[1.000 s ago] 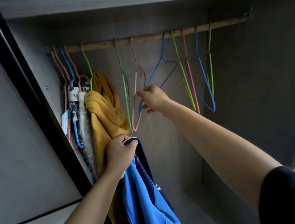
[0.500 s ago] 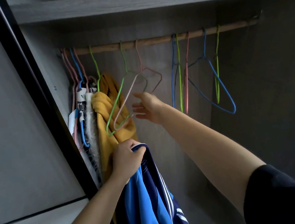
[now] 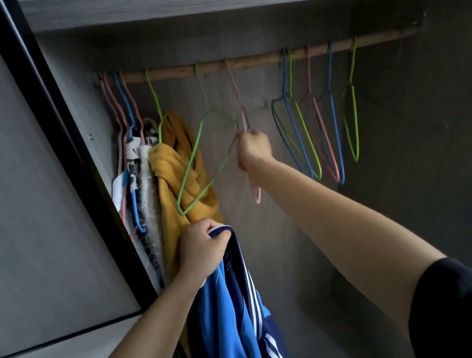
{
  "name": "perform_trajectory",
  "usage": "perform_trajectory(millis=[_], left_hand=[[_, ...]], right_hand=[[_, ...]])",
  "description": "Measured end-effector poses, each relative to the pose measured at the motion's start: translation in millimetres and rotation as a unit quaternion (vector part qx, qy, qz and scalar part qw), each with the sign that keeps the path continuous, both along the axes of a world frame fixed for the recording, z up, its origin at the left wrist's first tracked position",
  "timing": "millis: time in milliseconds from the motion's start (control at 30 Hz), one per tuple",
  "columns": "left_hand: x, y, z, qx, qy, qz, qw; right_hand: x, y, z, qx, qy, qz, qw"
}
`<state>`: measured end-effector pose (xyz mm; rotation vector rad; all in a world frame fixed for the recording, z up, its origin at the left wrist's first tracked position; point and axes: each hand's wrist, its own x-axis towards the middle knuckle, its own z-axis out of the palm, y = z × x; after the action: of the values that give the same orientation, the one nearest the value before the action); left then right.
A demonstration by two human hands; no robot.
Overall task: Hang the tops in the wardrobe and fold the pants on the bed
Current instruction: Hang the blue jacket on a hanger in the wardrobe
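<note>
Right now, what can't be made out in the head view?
- Right hand: motion blur; it grips the pink hanger, but whether also the green hanger is unclear.
- Blue top: lower part cut off by the bottom edge; left hand hides part of its collar.
- Bed and pants: out of frame.

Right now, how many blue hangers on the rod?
3. One blue hanger in the far-left clothes bunch; two more hang bare, right of the right hand. Clothes may hide others.

Hangers (image 3: 300, 127) on rail (image 3: 257, 60); garments (image 3: 167, 173) seemingly leftmost.
</note>
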<state>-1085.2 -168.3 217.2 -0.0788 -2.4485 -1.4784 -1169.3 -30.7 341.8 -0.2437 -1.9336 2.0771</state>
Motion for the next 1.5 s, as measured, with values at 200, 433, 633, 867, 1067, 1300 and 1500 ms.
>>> perform_trajectory(millis=[200, 433, 633, 867, 1067, 1300, 1500], left_hand=[[-2.8, 9.2, -1.6, -0.007, -0.004, -0.006, 1.000], [-11.1, 15.8, -7.7, -0.018, 0.009, -0.007, 1.000], [-10.7, 27.2, -22.0, 0.025, 0.012, -0.015, 0.999], [-2.2, 56.9, -33.2, -0.094, 0.052, -0.068, 0.992], [6.8, 93.7, -32.8, -0.345, 0.178, -0.112, 0.915], [18.2, 127.9, -29.7, -0.379, 0.211, -0.103, 0.895], [64.5, 170.2, -15.5, -0.280, 0.179, -0.168, 0.928]], right_hand=[[28.9, 46.6, 5.0, 0.096, 0.099, -0.077, 0.987], [83.8, 88.1, -78.6, 0.060, 0.106, -0.057, 0.991], [142.7, 113.0, -144.5, 0.163, 0.087, -0.154, 0.971], [228.4, 146.7, -204.9, 0.293, 0.032, -0.081, 0.952], [303.0, 186.9, -212.3, 0.372, -0.158, -0.016, 0.914], [369.8, 200.7, -199.3, 0.358, -0.117, -0.038, 0.926], [318.7, 180.8, -214.7, 0.324, -0.193, -0.030, 0.926]])
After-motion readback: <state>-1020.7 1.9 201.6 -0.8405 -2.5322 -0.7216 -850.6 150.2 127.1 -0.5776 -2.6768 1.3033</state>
